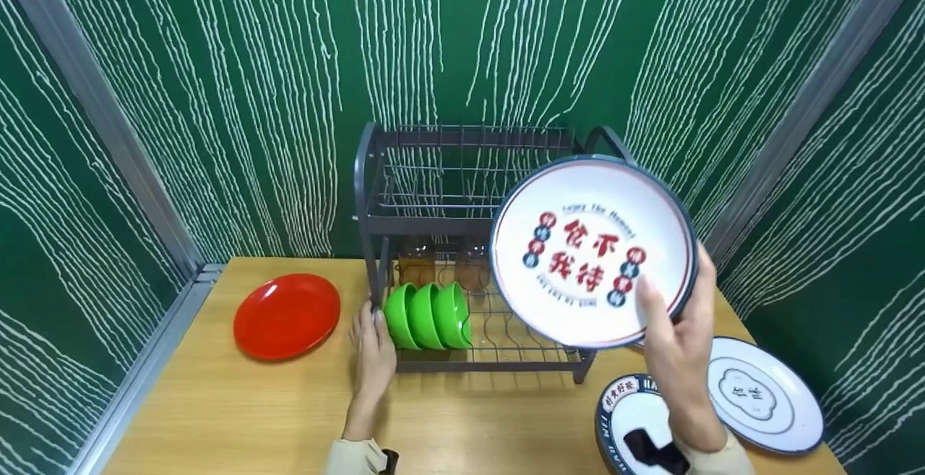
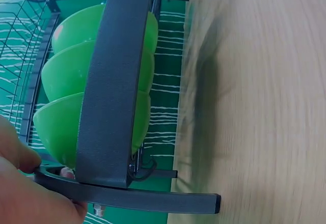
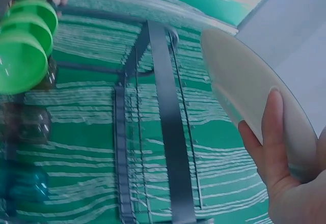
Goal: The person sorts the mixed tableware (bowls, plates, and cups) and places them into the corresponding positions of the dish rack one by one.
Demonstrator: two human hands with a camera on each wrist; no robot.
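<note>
My right hand [image 1: 683, 348] holds a white plate [image 1: 589, 247] with a dark blue rim and red characters. Its thumb lies over the plate's face and its fingers are behind. The plate is tilted up in the air, overlapping the right side of a dark two-tier dish rack [image 1: 433, 225]. In the left wrist view, my left hand [image 2: 30, 188] grips the rack's side frame [image 2: 127, 198] low on the left. Beside that hand, several green bowls [image 1: 439, 316] stand on edge in a row on the lower tier.
A red plate [image 1: 287, 316] lies on the table left of the rack. On the right lie a blue-rimmed plate [image 1: 613, 406] and a white plate [image 1: 766, 397] with a centre emblem. Glass cups [image 1: 417, 267] sit behind the bowls; a blue cup [image 3: 25, 183] shows in the right wrist view.
</note>
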